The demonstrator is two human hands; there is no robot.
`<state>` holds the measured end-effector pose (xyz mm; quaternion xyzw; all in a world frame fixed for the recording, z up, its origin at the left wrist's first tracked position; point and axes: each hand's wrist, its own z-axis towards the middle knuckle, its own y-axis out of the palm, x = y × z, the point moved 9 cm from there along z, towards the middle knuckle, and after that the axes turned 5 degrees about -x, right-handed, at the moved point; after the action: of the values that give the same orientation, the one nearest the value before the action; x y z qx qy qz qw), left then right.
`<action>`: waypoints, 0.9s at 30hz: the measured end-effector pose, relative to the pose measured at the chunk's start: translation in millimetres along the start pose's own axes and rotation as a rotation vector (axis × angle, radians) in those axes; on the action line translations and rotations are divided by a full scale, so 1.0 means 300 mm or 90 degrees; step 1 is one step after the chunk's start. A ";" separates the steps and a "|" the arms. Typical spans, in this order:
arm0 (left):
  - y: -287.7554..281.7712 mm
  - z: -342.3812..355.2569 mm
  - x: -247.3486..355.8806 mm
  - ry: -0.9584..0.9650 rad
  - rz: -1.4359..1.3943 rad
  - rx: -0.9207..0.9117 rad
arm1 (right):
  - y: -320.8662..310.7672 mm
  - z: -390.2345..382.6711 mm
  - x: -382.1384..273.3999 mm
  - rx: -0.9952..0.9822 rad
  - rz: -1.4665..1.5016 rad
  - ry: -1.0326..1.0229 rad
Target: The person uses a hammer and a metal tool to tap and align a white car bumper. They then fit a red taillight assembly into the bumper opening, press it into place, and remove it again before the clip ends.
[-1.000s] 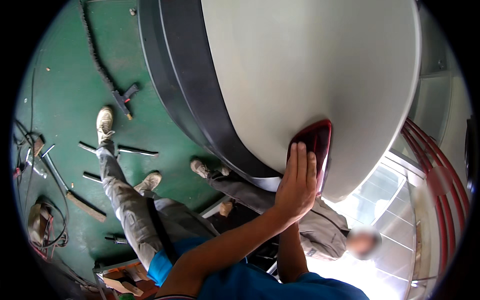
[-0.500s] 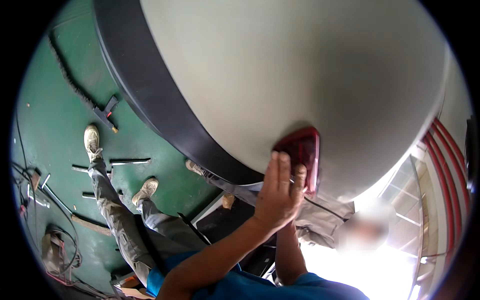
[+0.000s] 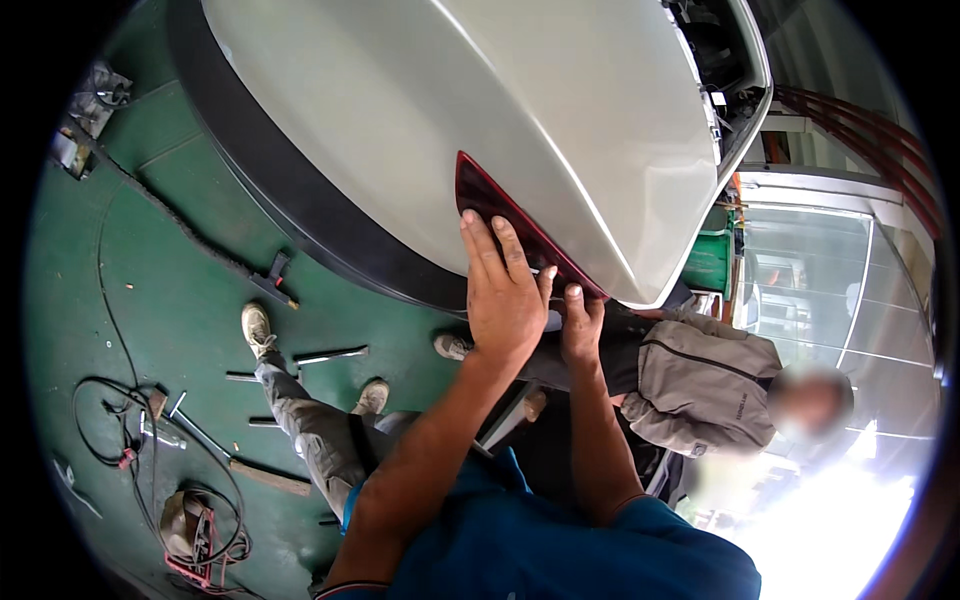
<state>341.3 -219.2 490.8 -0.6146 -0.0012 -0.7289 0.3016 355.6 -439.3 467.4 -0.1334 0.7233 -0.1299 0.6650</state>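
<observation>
A dark red tail lamp (image 3: 490,205) sits in the corner of a pale silver car body (image 3: 480,110) with a black lower trim (image 3: 300,215). My left hand (image 3: 505,300) lies flat on the lamp's lower end, fingers spread and pointing up, thumb by the lamp's edge. My right hand (image 3: 582,325) is just to its right, under the body's corner. Its fingers curl up against the lamp's lower edge. Both forearms rise from my blue shirt (image 3: 560,550).
A person in a grey jacket (image 3: 700,385) crouches below the car corner at the right. Legs in grey trousers (image 3: 310,425) stand on the green floor (image 3: 150,300), where metal bars (image 3: 330,355), a hand tool (image 3: 272,280) and cables (image 3: 110,420) lie. A green bin (image 3: 708,262) stands behind.
The view has shifted, and the lamp now shows as a long strip. My left hand stays on the lamp. My right hand has come up to the lamp's lower edge.
</observation>
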 end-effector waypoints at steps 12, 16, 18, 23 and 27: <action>-0.036 -0.059 0.022 0.020 0.069 0.013 | 0.051 -0.041 -0.056 0.014 0.055 -0.055; -0.039 -0.056 0.011 0.000 0.075 0.007 | 0.053 -0.027 -0.058 0.028 0.041 -0.102; -0.043 -0.059 0.010 -0.007 0.071 0.009 | 0.056 -0.031 -0.044 0.044 0.046 -0.085; -0.062 -0.056 0.019 -0.047 -0.015 0.017 | 0.072 -0.027 -0.064 0.066 -0.035 -0.156; -0.073 -0.085 0.070 0.032 -0.053 0.036 | 0.051 -0.010 -0.026 0.053 -0.079 -0.111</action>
<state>307.4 -219.9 511.6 -0.5866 -0.0402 -0.7558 0.2881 352.9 -422.3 469.2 -0.1609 0.6470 -0.1890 0.7209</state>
